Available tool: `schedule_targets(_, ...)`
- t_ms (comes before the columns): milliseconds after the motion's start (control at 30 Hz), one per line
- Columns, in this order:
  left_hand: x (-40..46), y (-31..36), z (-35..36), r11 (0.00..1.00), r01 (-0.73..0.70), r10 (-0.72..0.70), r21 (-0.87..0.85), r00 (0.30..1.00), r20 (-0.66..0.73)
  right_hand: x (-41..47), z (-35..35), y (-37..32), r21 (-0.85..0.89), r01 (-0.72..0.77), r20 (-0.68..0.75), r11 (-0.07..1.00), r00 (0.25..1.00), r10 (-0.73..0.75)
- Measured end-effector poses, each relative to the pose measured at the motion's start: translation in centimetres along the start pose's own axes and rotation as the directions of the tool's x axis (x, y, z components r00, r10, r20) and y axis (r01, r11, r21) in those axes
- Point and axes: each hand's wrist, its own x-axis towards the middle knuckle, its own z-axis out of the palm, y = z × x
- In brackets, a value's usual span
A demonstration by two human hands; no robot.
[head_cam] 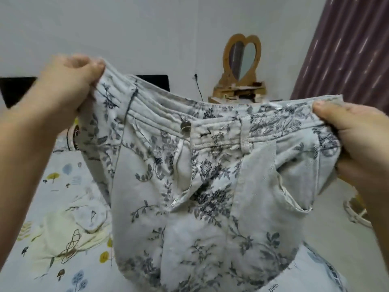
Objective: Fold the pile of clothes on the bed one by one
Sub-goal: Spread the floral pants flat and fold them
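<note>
Floral trousers (202, 186), fly unzipped, are held up above the bed (42, 270), waistband pinched by fingers of left hand (65, 91) and right hand (355, 140).

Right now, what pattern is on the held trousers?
Pale grey trousers with dark blue-grey floral print, clearest in the head view.

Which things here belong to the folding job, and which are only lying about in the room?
For the job:
- floral trousers, held up at the waistband by the left hand and the right hand
- cream garment lying on the bed

Lying about:
- heart-shaped mirror by the wall
- purple curtain
</note>
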Motion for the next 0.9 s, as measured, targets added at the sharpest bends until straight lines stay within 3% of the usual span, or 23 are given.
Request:
schedule_targets(200,-2.0,-12.0,11.2,0.944,0.152,-0.200,0.293,0.970,0.140,2.0,-5.8,12.9,-0.096,-0.292,-0.135,0.952,0.951,0.278)
schedule_targets(333,-3.3,-18.3,19.2,0.900,0.113,-0.228,0.422,0.945,0.233,4.0,-10.6,21.5,-0.202,-0.409,-0.257,0.890,0.899,0.355)
schedule_targets(700,-5.8,-35.2,40.8,0.752,0.125,-0.420,0.647,0.847,0.325,11.1,-23.4,39.3,-0.375,-0.589,-0.437,0.716,0.793,0.424)
schedule_targets(800,-6.0,-38.5,45.6,0.748,0.115,-0.431,0.654,0.834,0.346,13.2,-26.1,43.4,-0.429,-0.625,-0.473,0.652,0.770,0.427)
schedule_targets(900,-5.5,-40.9,50.4,0.761,0.049,-0.347,0.647,0.874,0.342,15.7,-28.8,46.9,-0.501,-0.610,-0.514,0.614,0.781,0.356)
